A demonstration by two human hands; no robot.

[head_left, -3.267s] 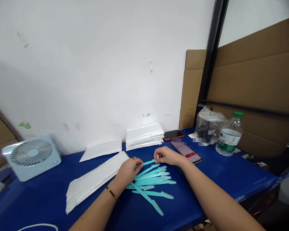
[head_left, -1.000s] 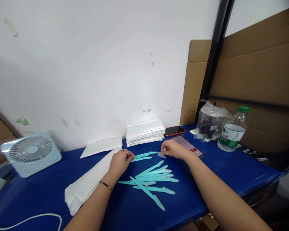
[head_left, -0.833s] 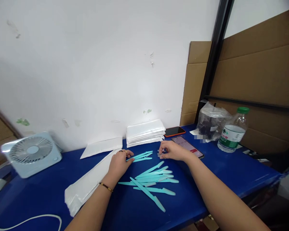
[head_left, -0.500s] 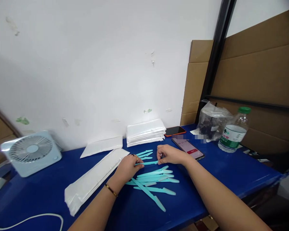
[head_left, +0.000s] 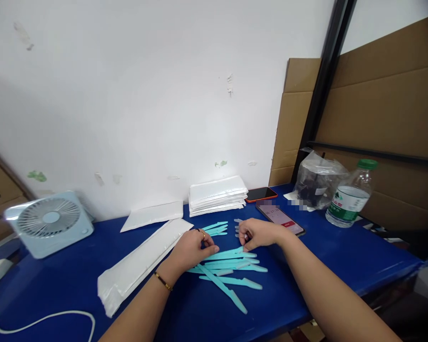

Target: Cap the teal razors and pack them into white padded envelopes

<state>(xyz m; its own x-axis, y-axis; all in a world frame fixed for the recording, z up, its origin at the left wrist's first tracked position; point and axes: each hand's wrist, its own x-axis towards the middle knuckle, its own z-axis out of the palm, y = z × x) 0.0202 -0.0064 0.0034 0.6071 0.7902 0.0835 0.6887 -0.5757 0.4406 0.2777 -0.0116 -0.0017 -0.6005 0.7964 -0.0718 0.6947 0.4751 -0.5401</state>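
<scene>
Several turquoise eyebrow razors [head_left: 231, 281] lie loosely fanned on the blue table, most with pale covers over their blade ends. My right hand [head_left: 257, 233] pinches the blade end of the top eyebrow razor [head_left: 226, 254] in this fan. Just above that razor's handle is my left hand [head_left: 190, 247], its fingers loosely curled and the thumb a little apart, with nothing visible between them. Beyond my hands lies a smaller group of turquoise razors [head_left: 217, 229]. Small clear blade caps [head_left: 237, 227] lie beside my right fingers, partly hidden by them.
A long white packet [head_left: 139, 268] lies left of my left hand. Behind are a flat white packet [head_left: 153, 215] and a stack of white packets [head_left: 217, 195]. Two phones, a lit one [head_left: 280, 219] and a dark one [head_left: 261, 194], a water bottle [head_left: 349, 197] and a fan [head_left: 52, 221] flank the workspace.
The razor held between both hands has joined the group beyond. My right hand has come down to the top razor of the fan, uncovering clear caps; my left hand has shifted slightly nearer.
</scene>
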